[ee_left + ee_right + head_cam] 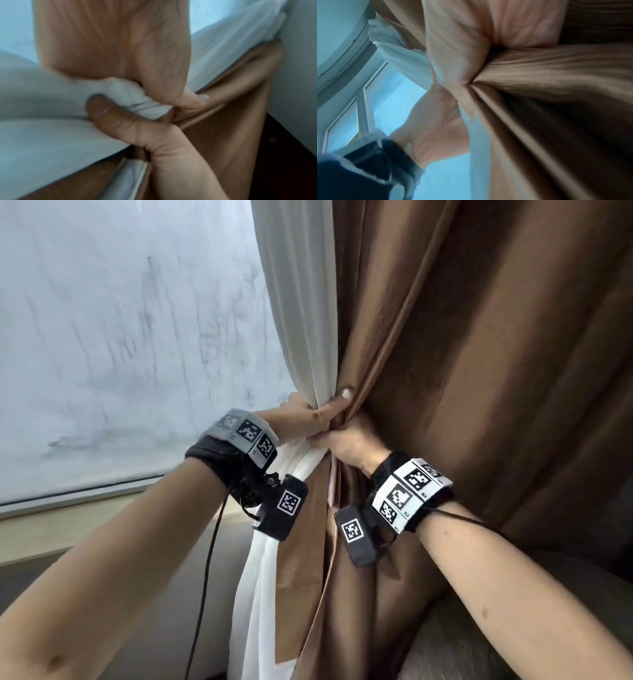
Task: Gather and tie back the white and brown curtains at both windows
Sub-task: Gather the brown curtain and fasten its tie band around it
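Window (120,337): large pane, hazy and streaked, with a pale sill (68,529) along its lower edge.

Brown curtain (496,354): widest item, hanging in deep folds at the pane's right edge, cinched to a waist at mid-height. Looks thick and fairly heavy; soft, likely to hold its pleats once bunched.

White curtain (298,302): narrower sheer panel between pane and brown cloth, drawn into the same waist and spilling loose below. Looks light, limp and slippery; likely to slide out of a loose grasp.

Hands: left hand (308,416) is wrapped round the gathered waist, thumb pressed across the white folds onto the brown. Right hand (349,443) sits just below, touching the left, fingers closed on the same bundle.

Wrist bands, cable (205,559): marker-printed straps on both forearms.

Handling note: best taken at the cinched waist, both layers together. No tie-back shows in any view.
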`<state>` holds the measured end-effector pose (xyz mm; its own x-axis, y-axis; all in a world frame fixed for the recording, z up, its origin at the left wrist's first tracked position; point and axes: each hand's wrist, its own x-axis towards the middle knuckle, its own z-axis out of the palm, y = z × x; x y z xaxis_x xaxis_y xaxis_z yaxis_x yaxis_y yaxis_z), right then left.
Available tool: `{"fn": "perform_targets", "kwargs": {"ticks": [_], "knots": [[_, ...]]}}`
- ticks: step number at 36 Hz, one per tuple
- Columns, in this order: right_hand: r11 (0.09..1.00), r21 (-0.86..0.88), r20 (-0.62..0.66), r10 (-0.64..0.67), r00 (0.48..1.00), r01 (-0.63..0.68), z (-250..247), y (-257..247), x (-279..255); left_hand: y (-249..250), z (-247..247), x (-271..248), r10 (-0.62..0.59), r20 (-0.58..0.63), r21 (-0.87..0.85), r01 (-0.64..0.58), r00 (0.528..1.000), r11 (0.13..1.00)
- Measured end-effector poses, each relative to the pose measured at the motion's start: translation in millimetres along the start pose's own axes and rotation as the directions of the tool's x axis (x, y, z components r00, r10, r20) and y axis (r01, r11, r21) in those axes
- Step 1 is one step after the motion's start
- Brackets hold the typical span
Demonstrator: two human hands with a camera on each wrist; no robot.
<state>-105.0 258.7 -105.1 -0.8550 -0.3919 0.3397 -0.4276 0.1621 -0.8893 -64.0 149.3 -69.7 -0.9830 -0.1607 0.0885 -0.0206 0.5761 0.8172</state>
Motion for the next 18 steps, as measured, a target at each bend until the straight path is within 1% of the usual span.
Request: {"fn": "perform_targets", "kwargs": {"ticks": [1,2,5,6,8,10,12,14,16,18], "knots": [[0.999,-0.044,-0.024,0.013,1.0,-0.014,3.6,-0.3,1.6,-7.3,1.6,7.3,0.001,-0.056,0.001,-0.001,0.998,1.0],[0.996,-0.08,-0.043,0.03,0.999,-0.034,6.8,1.1,3.8,-14.1,3.9,15.0,-0.002,-0.084,0.016,0.003,0.996,1.0],[0.988,-0.144,-0.055,0.048,0.997,-0.055,10.1,13.8,16.6,-6.8,3.5,6.8,-0.011,-0.151,0.049,0.019,0.989,0.999],[0.983,-0.171,-0.066,0.052,0.996,-0.062,10.4,13.3,17.5,-3.7,2.5,3.6,-0.004,-0.182,0.035,0.011,0.983,0.999],[0.967,-0.239,-0.091,0.068,0.994,-0.088,7.4,-0.2,10.1,2.0,2.0,-4.2,-0.005,-0.263,-0.062,-0.012,0.965,0.998],[0.941,-0.326,-0.124,0.049,0.991,-0.087,3.6,-12.9,-0.8,7.6,6.5,-8.1,0.017,-0.284,-0.151,-0.062,0.959,0.987],[0.935,-0.351,-0.078,0.012,0.997,-0.039,0.1,-15.0,-6.8,14.5,13.8,-7.9,0.029,-0.287,-0.18,-0.084,0.958,0.98],[0.939,-0.343,-0.028,-0.01,1.0,0.0,1.2,-18.5,-11.9,19.8,18.8,-2.8,-0.032,-0.324,-0.217,-0.042,0.946,0.975],[0.922,-0.387,-0.019,-0.001,1.0,-0.006,2.2,-16.0,-9.4,21.7,21.2,3.2,-0.08,-0.375,-0.22,-0.004,0.924,0.975],[0.9,-0.435,0.012,0.027,1.0,-0.019,-1.7,-17.5,-8.9,21.9,23.1,7.0,-0.069,-0.421,-0.184,-0.011,0.905,0.983]]}}
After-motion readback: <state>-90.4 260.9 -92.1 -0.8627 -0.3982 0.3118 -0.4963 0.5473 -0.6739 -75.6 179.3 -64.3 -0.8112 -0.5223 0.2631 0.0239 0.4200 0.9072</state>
